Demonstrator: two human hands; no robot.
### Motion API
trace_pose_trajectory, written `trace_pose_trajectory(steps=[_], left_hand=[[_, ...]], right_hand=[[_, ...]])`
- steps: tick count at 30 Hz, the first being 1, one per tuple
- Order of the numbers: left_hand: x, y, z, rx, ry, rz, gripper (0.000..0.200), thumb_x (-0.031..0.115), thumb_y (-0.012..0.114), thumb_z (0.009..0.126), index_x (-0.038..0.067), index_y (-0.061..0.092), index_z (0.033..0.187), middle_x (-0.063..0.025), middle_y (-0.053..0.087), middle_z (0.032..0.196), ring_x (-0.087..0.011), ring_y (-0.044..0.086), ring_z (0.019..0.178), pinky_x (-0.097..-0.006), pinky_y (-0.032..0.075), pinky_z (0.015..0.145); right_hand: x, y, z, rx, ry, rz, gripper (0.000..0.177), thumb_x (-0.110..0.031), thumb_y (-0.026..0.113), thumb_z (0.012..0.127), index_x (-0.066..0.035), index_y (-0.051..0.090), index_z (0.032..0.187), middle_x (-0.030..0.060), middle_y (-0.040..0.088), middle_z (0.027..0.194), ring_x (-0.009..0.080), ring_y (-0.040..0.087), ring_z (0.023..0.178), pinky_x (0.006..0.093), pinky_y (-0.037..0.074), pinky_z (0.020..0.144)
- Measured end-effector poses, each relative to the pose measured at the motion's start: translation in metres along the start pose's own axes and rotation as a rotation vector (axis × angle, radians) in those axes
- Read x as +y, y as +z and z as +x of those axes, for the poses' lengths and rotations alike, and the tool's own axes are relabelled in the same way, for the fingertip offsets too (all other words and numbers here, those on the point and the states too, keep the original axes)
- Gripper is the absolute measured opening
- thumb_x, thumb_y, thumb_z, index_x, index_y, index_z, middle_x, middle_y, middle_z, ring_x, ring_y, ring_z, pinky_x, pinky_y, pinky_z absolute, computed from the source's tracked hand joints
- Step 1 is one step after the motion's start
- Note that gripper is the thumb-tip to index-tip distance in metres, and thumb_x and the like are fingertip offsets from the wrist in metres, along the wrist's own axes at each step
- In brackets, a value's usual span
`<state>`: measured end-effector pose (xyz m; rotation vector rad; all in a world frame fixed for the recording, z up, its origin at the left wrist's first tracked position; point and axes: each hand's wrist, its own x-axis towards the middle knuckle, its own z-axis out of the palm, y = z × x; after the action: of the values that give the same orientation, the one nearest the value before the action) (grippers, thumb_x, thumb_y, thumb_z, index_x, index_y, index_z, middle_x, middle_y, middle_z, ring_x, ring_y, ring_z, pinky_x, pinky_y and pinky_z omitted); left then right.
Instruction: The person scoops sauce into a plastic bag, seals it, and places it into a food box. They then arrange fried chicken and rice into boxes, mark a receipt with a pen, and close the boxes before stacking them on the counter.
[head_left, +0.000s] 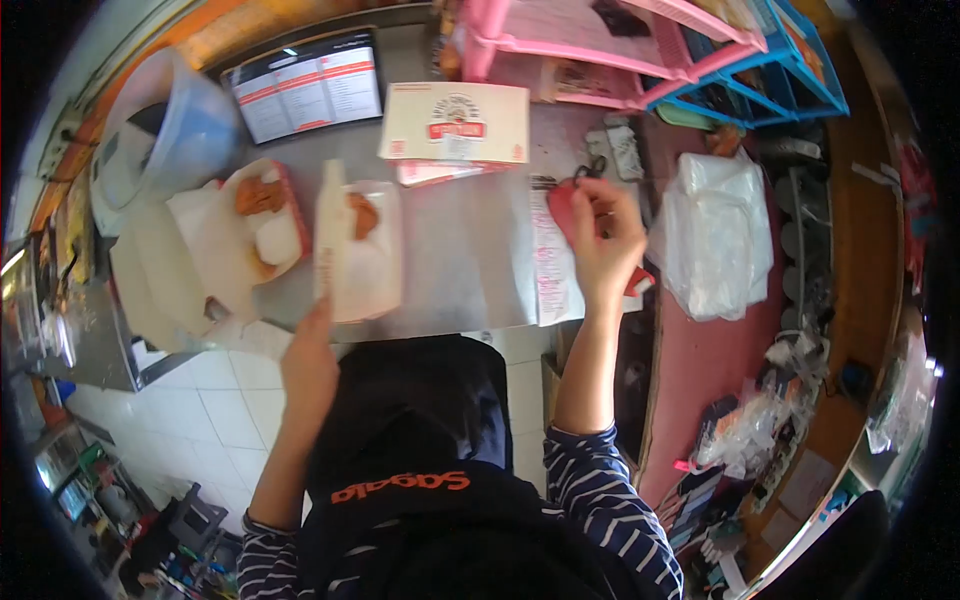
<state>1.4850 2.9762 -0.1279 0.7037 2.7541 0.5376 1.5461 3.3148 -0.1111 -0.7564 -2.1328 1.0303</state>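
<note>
Head view, looking down at the metal counter [462, 250] in front of me. My two hands are well apart. My left hand [309, 365] is at the near end of a small open box [365, 290], its fingers at the lower end of the raised lid [328, 235]; I cannot tell how firmly they close on it. My right hand [608, 240] is over to the right, fingers bent in against a rounded red item [562, 208]; the blur hides whether they grip it. The red item lies by my fingertips, above a long printed paper [550, 262] at the counter's right side.

The small box stands just beyond my left hand, its lid upright along its left side. Inside its white interior, toward the far end, is a brown, fried-looking piece [362, 215].

To its left is a larger open box [298, 212] with a red outer wall, holding brown fried-looking food [260, 196] and a white lump [277, 242]. Farther back on the left is a bluish translucent bin [205, 110] with something dark in it. At the back, a cream closed box [412, 120] lies on top of another box. On the right, clear plastic bags [715, 230] lie in a pile on a reddish surface [690, 355].
</note>
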Motion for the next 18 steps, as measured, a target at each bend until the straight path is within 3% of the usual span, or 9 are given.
trace_pose_trajectory(steps=[1, 3, 4, 6, 9, 11, 14, 15, 18], left_hand=[[0.004, -0.004, -0.004, -0.047, 0.006, -0.001, 0.049, -0.003, 0.042, 0.077, 0.009, 0.049, 0.124, -0.0152, 0.055, 0.116, -0.0340, 0.055, 0.099, -0.0414, 0.046, 0.081], [0.009, -0.018, 0.001, -0.143, 0.025, -0.005, 0.050, -0.003, 0.042, 0.077, 0.011, 0.050, 0.124, -0.0137, 0.055, 0.116, -0.0334, 0.055, 0.100, -0.0404, 0.046, 0.082], [0.003, -0.022, 0.007, -0.151, 0.113, -0.015, 0.050, -0.004, 0.042, 0.077, 0.012, 0.050, 0.124, -0.0132, 0.055, 0.116, -0.0327, 0.054, 0.101, -0.0394, 0.046, 0.083], [-0.010, -0.020, 0.027, -0.171, 0.301, -0.048, 0.051, -0.004, 0.041, 0.077, 0.014, 0.050, 0.124, -0.0121, 0.055, 0.117, -0.0314, 0.053, 0.104, -0.0375, 0.045, 0.085], [-0.017, -0.014, 0.047, -0.204, 0.219, -0.299, 0.049, -0.002, 0.043, 0.078, 0.011, 0.050, 0.124, -0.0139, 0.054, 0.119, -0.0316, 0.050, 0.110, -0.0373, 0.042, 0.091], [-0.027, 0.012, 0.037, -0.132, 0.104, -0.233, 0.050, -0.002, 0.044, 0.078, 0.008, 0.046, 0.127, -0.0173, 0.052, 0.121, -0.0327, 0.049, 0.112, -0.0382, 0.040, 0.093], [-0.029, 0.066, 0.011, 0.037, 0.020, -0.185, 0.055, -0.004, 0.045, 0.077, 0.003, 0.036, 0.132, -0.0229, 0.049, 0.122, -0.0349, 0.047, 0.115, -0.0394, 0.039, 0.095], [-0.026, 0.077, 0.006, 0.101, 0.011, -0.179, 0.058, -0.004, 0.045, 0.077, 0.001, 0.033, 0.134, -0.0249, 0.048, 0.123, -0.0358, 0.046, 0.115, -0.0399, 0.038, 0.095], [-0.018, 0.089, 0.011, 0.085, 0.008, -0.674, 0.063, -0.009, 0.041, 0.076, 0.000, 0.025, 0.137, -0.0274, 0.044, 0.126, -0.0391, 0.045, 0.116, -0.0376, 0.038, 0.096]], right_hand=[[-0.011, 0.012, -0.007, -0.101, -0.056, 0.032, 0.020, 0.001, 0.063, 0.074, -0.005, 0.063, 0.093, 0.0031, 0.061, 0.078, 0.0121, 0.054, 0.061, 0.0251, 0.040, 0.051], [-0.022, 0.039, -0.022, -0.446, -0.051, 0.090, 0.036, 0.003, 0.061, 0.071, -0.007, 0.059, 0.106, 0.0093, 0.062, 0.099, 0.0183, 0.059, 0.080, 0.0277, 0.044, 0.056], [-0.022, 0.058, -0.030, -0.501, -0.142, 0.101, 0.043, 0.002, 0.062, 0.070, -0.007, 0.056, 0.111, 0.0106, 0.059, 0.106, 0.0237, 0.057, 0.092, 0.0313, 0.047, 0.063], [-0.031, 0.085, -0.044, -0.369, -0.275, 0.029, 0.038, 0.002, 0.064, 0.067, -0.010, 0.062, 0.103, 0.0052, 0.061, 0.107, 0.0223, 0.057, 0.093, 0.0338, 0.045, 0.077], [0.003, 0.084, -0.055, -0.504, -0.345, -0.246, 0.033, -0.002, 0.063, 0.065, -0.009, 0.064, 0.097, 0.0064, 0.062, 0.103, 0.0258, 0.057, 0.093, 0.0369, 0.041, 0.083], [0.020, 0.071, -0.075, -0.415, -0.249, -0.372, 0.028, -0.004, 0.061, 0.064, -0.009, 0.065, 0.092, 0.0065, 0.064, 0.095, 0.0251, 0.057, 0.088, 0.0366, 0.040, 0.084], [0.058, 0.064, -0.122, -0.294, -0.212, -0.215, 0.035, 0.005, 0.056, 0.067, -0.004, 0.062, 0.101, 0.0172, 0.064, 0.097, 0.0314, 0.062, 0.089, 0.0385, 0.047, 0.080], [0.053, 0.064, -0.139, -0.255, -0.065, -0.209, 0.036, 0.008, 0.053, 0.068, -0.003, 0.061, 0.102, 0.0197, 0.063, 0.099, 0.0326, 0.062, 0.089, 0.0387, 0.049, 0.078], [0.036, 0.076, -0.159, -0.243, 0.377, -0.041, 0.043, 0.015, 0.045, 0.069, -0.001, 0.054, 0.109, 0.0232, 0.062, 0.098, 0.0356, 0.060, 0.096, 0.0381, 0.050, 0.078]])
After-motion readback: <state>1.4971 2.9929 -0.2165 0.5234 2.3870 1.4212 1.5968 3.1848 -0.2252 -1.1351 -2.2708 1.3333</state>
